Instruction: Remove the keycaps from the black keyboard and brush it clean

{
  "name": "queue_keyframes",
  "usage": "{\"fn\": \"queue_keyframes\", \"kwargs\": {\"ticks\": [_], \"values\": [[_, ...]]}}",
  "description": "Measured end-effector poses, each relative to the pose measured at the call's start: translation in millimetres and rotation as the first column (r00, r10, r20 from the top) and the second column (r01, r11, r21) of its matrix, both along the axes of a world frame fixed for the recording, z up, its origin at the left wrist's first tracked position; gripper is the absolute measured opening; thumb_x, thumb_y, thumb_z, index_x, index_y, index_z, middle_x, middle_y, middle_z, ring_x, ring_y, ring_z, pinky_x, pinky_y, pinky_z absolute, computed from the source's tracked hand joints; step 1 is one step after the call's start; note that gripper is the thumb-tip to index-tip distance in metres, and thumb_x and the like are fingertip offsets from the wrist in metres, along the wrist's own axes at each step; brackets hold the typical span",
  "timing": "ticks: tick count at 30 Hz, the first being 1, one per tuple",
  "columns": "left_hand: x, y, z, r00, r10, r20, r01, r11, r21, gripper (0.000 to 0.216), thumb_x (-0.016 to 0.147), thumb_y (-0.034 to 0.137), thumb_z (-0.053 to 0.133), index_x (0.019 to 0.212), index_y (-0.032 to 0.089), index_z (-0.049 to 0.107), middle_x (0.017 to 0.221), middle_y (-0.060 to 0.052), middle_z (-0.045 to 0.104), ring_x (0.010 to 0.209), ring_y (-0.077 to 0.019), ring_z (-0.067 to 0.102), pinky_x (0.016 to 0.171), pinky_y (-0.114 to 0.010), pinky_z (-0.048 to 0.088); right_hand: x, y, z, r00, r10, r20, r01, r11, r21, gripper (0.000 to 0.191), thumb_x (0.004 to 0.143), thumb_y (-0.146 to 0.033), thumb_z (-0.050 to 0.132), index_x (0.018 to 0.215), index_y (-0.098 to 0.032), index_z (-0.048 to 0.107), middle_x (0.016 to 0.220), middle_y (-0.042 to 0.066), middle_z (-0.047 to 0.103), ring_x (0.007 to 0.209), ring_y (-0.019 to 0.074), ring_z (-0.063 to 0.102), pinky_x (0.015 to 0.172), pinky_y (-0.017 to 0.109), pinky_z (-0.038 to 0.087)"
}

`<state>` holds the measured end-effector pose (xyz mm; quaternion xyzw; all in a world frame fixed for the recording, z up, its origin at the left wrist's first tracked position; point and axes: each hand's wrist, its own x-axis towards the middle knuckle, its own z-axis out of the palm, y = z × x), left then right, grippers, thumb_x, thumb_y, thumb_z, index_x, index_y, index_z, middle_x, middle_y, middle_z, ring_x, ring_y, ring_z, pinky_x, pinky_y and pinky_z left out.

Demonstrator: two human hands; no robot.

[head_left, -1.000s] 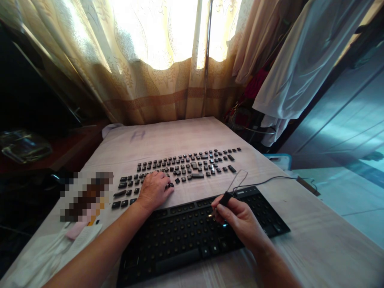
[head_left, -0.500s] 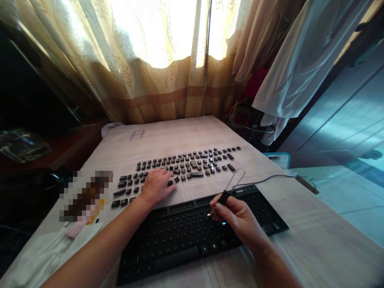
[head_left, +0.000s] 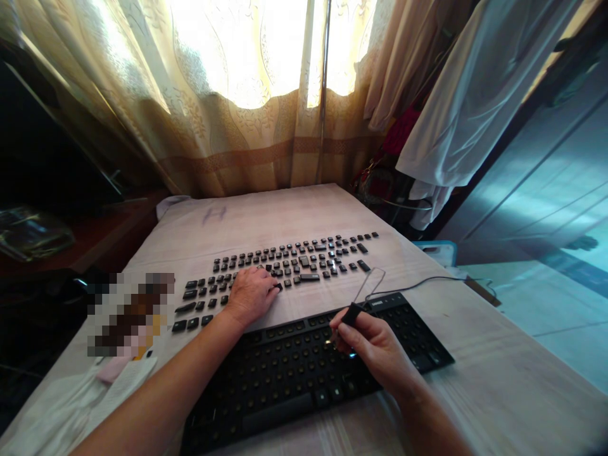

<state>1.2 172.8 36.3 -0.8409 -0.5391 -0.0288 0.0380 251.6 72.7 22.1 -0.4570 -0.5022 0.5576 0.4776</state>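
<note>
A black keyboard [head_left: 280,380] lies across the front of the table, most of its keys stripped to bare stems, the space bar [head_left: 278,410] still fitted. Over its right part, my right hand [head_left: 368,335] is closed round the black handle of a keycap puller [head_left: 351,313], whose wire loops stick out at both ends. My left hand [head_left: 251,294] rests among loose black keycaps [head_left: 310,277] behind the keyboard. Its thumb and fingertips close about one small keycap [head_left: 278,287], partly covered by the fingers. The loose keycaps lie in rough rows.
A cable [head_left: 422,280] runs from the keyboard over the table's right edge. At the left lie a blurred-out patch [head_left: 133,310], a pink item [head_left: 111,370] and white cloth [head_left: 52,411]. Curtains [head_left: 237,139] hang behind the table [head_left: 275,212], and white clothing [head_left: 451,120] at the right.
My left hand has shifted slightly right, with thumb and fingers drawn closer together at a keycap. My right hand stays over the keyboard with the keycap puller. The view has shifted slightly.
</note>
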Motion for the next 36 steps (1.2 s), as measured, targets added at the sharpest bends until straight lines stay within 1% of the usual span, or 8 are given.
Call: {"fn": "queue_keyframes", "kwargs": {"ticks": [3,9,14,17,21,24,29,36], "values": [[1,0,-0.6,1.000,-0.014,-0.022,0.015,1.000,0.021,0.020,0.092,0.034,0.062,0.095,0.023,0.079,0.101,-0.009,0.074,0.102,-0.0300,0.062,0.087,-0.044,0.044,-1,0,2.5,1.000,0.010,-0.012,-0.011,1.000,-0.024,0.055,0.072,-0.071,0.077,0.082,-0.017,0.077,0.063,0.001,0.062,0.058,0.0135,0.054,0.058,0.027,0.044],[6,0,-2.2,0.999,-0.035,-0.037,0.036,0.998,0.051,0.019,0.091,0.031,0.064,0.087,0.020,0.079,0.095,-0.010,0.075,0.097,-0.0298,0.063,0.086,-0.044,0.044,-2,0,1.5,0.999,-0.003,-0.034,0.002,1.000,-0.019,0.054,0.072,-0.070,0.077,0.083,-0.017,0.078,0.064,0.001,0.063,0.059,0.0125,0.054,0.058,0.025,0.043],[3,-2,-2.5,0.999,-0.042,-0.013,0.043,0.998,0.054,0.017,0.089,0.036,0.068,0.089,0.024,0.079,0.095,-0.008,0.075,0.097,-0.0281,0.064,0.086,-0.042,0.045,-1,0,-1.2,1.000,-0.005,-0.029,0.005,1.000,-0.016,0.052,0.073,-0.069,0.077,0.083,-0.018,0.078,0.064,0.001,0.062,0.059,0.0123,0.053,0.058,0.025,0.043],[-5,3,0.7,1.000,-0.024,0.007,0.024,0.997,0.067,0.019,0.091,0.039,0.065,0.095,0.026,0.079,0.098,-0.006,0.076,0.098,-0.0270,0.065,0.085,-0.040,0.046,-1,0,-2.8,1.000,-0.006,-0.030,0.005,1.000,-0.010,0.050,0.075,-0.068,0.076,0.084,-0.018,0.078,0.065,0.001,0.063,0.059,0.0124,0.054,0.058,0.025,0.043],[-16,21,7.5,1.000,0.015,0.010,-0.016,0.995,0.097,0.025,0.095,0.026,0.055,0.103,0.028,0.079,0.100,-0.006,0.076,0.096,-0.0262,0.066,0.082,-0.039,0.047,-2,0,3.2,1.000,-0.012,-0.028,0.011,0.999,-0.033,0.052,0.071,-0.069,0.078,0.081,-0.018,0.078,0.064,0.001,0.063,0.058,0.0126,0.054,0.058,0.026,0.044],[-21,36,10.0,1.000,0.007,-0.018,-0.005,0.995,0.098,0.032,0.091,0.017,0.055,0.108,0.031,0.079,0.101,-0.006,0.076,0.097,-0.0261,0.066,0.080,-0.037,0.047,-2,0,9.8,1.000,-0.015,-0.023,0.014,0.998,-0.055,0.055,0.067,-0.071,0.080,0.079,-0.018,0.077,0.063,0.001,0.063,0.058,0.0126,0.054,0.058,0.026,0.044],[-19,47,7.9,0.996,-0.046,-0.071,0.052,0.996,0.076,0.030,0.086,0.015,0.060,0.098,0.035,0.081,0.096,-0.004,0.075,0.096,-0.0247,0.065,0.081,-0.036,0.047,-2,-1,9.5,0.999,-0.022,-0.023,0.021,0.998,-0.062,0.057,0.066,-0.072,0.080,0.079,-0.017,0.077,0.062,0.001,0.063,0.058,0.0123,0.054,0.057,0.025,0.043],[-19,41,7.8,0.993,-0.067,-0.094,0.074,0.995,0.069,0.015,0.087,0.023,0.063,0.088,0.026,0.078,0.096,-0.006,0.074,0.098,-0.0264,0.065,0.085,-0.038,0.048,-1,0,3.5,0.999,-0.009,-0.039,0.008,1.000,-0.025,0.052,0.072,-0.069,0.078,0.081,-0.018,0.077,0.065,0.001,0.063,0.060,0.0124,0.055,0.059,0.025,0.043]]}}
